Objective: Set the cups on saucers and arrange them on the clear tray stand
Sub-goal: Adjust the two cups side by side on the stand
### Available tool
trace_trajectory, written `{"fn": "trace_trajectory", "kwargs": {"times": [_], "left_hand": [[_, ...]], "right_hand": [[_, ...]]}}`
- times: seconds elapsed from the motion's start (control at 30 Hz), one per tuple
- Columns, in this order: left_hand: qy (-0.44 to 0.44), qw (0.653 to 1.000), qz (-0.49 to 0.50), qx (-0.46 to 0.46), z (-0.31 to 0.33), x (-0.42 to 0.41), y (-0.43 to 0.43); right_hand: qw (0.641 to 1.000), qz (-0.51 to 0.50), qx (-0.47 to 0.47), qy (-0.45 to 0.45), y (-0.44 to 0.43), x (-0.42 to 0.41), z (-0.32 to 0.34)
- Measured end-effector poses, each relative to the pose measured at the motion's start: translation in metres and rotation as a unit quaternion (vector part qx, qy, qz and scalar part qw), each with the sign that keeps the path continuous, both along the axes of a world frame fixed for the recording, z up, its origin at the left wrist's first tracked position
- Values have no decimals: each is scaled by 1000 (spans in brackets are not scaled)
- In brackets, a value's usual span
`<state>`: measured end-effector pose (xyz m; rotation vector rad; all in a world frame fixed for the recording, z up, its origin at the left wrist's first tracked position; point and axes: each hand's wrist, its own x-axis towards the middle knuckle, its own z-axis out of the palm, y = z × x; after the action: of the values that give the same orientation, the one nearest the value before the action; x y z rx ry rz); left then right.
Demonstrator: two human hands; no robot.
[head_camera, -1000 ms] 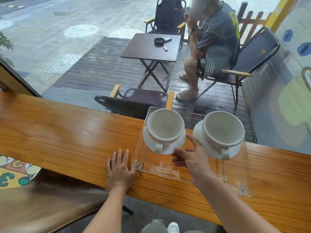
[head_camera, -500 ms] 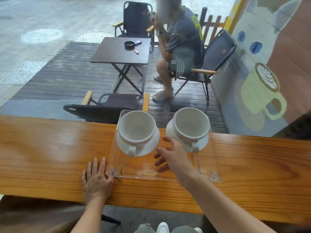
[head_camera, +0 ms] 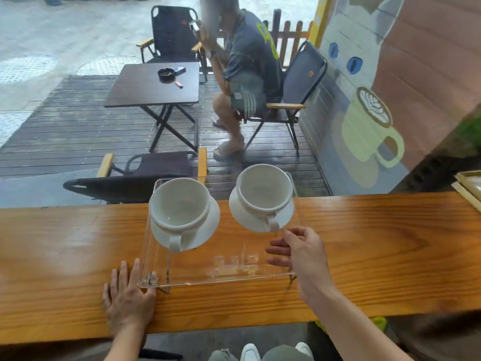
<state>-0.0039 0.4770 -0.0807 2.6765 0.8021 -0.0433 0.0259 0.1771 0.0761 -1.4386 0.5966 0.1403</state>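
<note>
A clear tray stand [head_camera: 229,278] rests on the wooden counter [head_camera: 377,246]. Two white cups sit on white saucers on top of it, handles toward me: the left cup [head_camera: 179,207] on its saucer [head_camera: 208,231], the right cup [head_camera: 264,191] on its saucer [head_camera: 244,222]. My right hand [head_camera: 302,256] hovers at the tray's right side just below the right cup's handle, fingers apart, holding nothing. My left hand [head_camera: 128,295] lies flat on the counter, its fingertips against the tray's front left corner.
The counter runs along a window. Outside, a person sits on a folding chair [head_camera: 299,82] by a dark folding table [head_camera: 153,84], with another chair [head_camera: 135,178] just beyond the glass. Wooden trays [head_camera: 468,186] lie at the counter's far right.
My right hand has slid from between the two cups to the tray's right side under the right cup. The view has shifted right. My left hand stays flat by the tray corner.
</note>
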Motion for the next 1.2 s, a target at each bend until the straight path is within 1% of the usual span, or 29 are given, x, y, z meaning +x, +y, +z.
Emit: {"fn": "trace_trajectory", "kwargs": {"times": [0.13, 0.2, 0.27, 0.4, 0.67, 1.2], "left_hand": [[-4, 1000, 5, -1, 4, 0, -4], [-2, 1000, 7, -1, 6, 1, -5], [2, 1000, 9, -2, 7, 1, -5], [3, 1000, 6, -12, 8, 0, -6], [6, 1000, 6, -6, 5, -1, -3], [4, 1000, 5, -5, 7, -1, -6]], "right_hand": [[994, -31, 82, 61, 2, 11, -4], [988, -43, 126, 77, 3, 18, -4], [985, -49, 147, 80, 5, 24, -3], [986, -60, 144, 67, 12, 32, -7], [983, -85, 146, 72, 14, 32, -6], [972, -96, 197, 90, 10, 16, 0]]}}
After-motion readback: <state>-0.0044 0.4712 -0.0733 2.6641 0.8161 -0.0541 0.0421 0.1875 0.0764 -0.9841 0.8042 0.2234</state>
